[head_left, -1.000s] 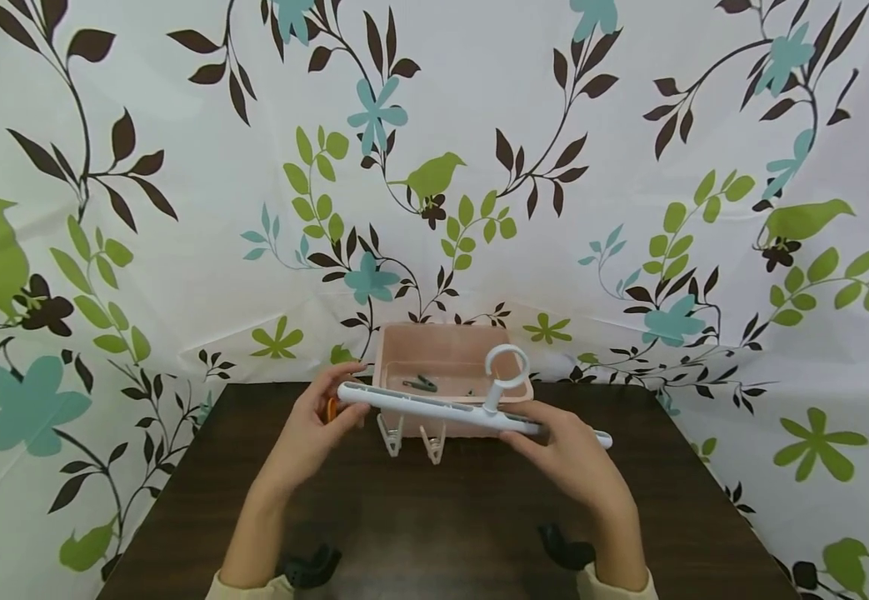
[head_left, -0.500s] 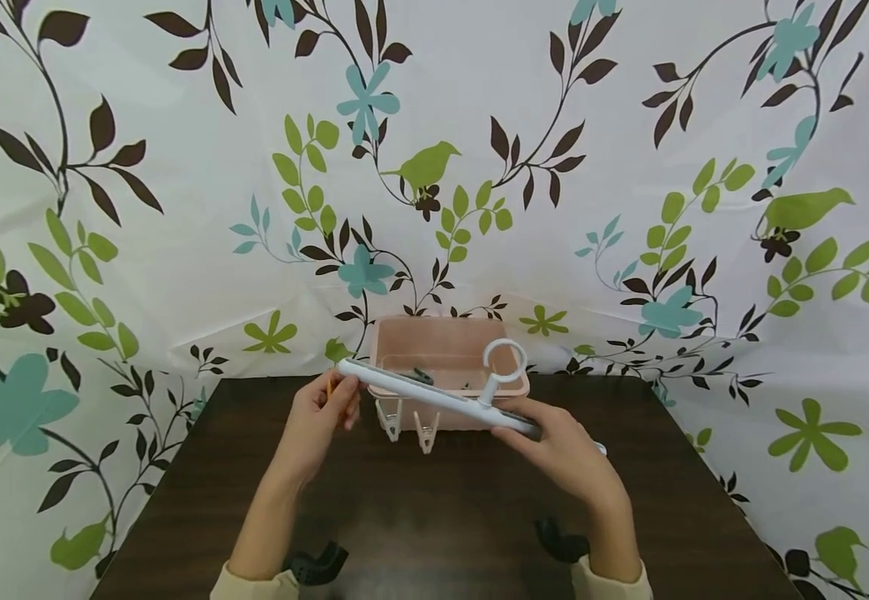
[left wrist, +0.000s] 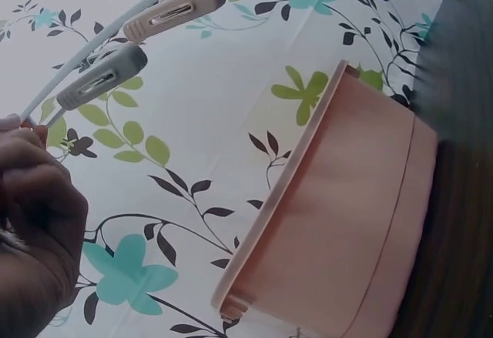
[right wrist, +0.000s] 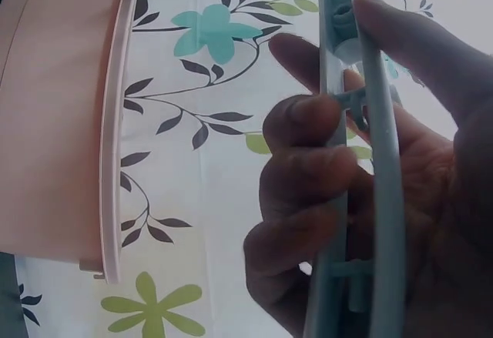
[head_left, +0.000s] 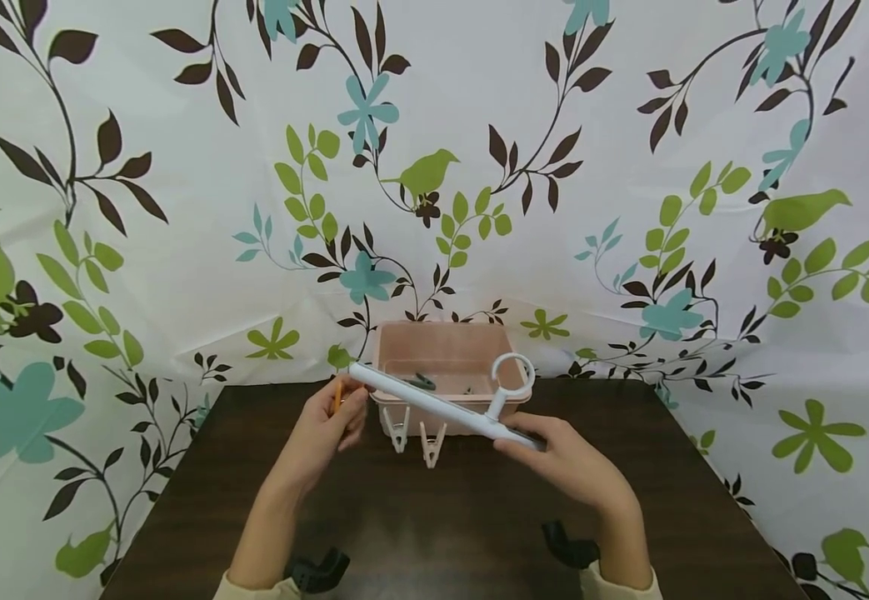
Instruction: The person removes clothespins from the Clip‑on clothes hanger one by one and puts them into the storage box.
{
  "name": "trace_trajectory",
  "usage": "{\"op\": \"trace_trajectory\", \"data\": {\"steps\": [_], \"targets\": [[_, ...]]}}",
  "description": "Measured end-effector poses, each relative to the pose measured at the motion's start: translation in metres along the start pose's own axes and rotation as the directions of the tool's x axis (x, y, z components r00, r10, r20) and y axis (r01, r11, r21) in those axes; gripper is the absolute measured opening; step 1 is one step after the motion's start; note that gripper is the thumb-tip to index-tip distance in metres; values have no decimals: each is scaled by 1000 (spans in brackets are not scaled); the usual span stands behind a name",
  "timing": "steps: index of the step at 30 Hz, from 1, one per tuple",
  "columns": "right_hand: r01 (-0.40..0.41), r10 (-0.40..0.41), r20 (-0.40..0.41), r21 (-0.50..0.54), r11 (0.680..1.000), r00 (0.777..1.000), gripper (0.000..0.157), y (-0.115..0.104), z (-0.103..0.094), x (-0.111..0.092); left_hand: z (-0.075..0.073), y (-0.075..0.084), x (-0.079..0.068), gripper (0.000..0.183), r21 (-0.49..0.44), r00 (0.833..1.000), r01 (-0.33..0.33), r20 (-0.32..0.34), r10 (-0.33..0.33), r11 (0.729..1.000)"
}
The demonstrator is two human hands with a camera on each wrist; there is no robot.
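Observation:
A pale blue plastic hanger [head_left: 434, 406] with a ring-shaped hook [head_left: 513, 375] is held tilted, left end higher. My right hand [head_left: 572, 467] grips its bar just right of the hook; in the right wrist view, fingers curl round the two-railed bar [right wrist: 385, 199]. My left hand [head_left: 325, 429] is at the raised end, pinching a narrow orange piece [head_left: 338, 396] mostly covered by the fingers. From the bar hang two clothespins, a pale one [head_left: 432, 446] and another [head_left: 397, 429]; the left wrist view shows them as beige [left wrist: 176, 13] and grey [left wrist: 104, 76].
Behind the hanger, a pink bin [head_left: 445, 342] stands at the back of the dark wooden table [head_left: 434, 525]. A dark green clothespin [head_left: 424, 382] and small bits lie in it. A patterned cloth [head_left: 434, 83] hangs close behind the table.
The hanger has tilted more, its left end now higher. My left hand has drawn its fingers in beneath that end, while the right hand keeps its grip.

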State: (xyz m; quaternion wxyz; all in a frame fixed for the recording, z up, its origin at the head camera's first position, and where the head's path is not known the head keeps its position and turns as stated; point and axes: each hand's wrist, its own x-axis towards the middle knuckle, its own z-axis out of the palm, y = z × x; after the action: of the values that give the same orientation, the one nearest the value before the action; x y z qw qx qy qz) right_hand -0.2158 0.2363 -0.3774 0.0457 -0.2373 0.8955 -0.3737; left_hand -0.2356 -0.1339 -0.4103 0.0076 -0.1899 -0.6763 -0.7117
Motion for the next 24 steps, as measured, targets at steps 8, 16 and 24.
{"op": "trace_trajectory", "data": {"steps": [8, 16, 24], "targets": [[1, -1, 6, -28, 1000, 1000, 25, -8, 5, 1, -4, 1, -1, 24, 84, 999, -21, -33, 24, 996], [-6, 6, 2, -33, 999, 1000, 27, -11, 3, 1, -7, 3, 1, 22, 290, 994, -55, -74, 80, 956], [-24, 24, 6, -52, 998, 1000, 31, -11, 4, 0, -4, 2, 0, 18, 482, 985, -57, -116, 128, 874]]}}
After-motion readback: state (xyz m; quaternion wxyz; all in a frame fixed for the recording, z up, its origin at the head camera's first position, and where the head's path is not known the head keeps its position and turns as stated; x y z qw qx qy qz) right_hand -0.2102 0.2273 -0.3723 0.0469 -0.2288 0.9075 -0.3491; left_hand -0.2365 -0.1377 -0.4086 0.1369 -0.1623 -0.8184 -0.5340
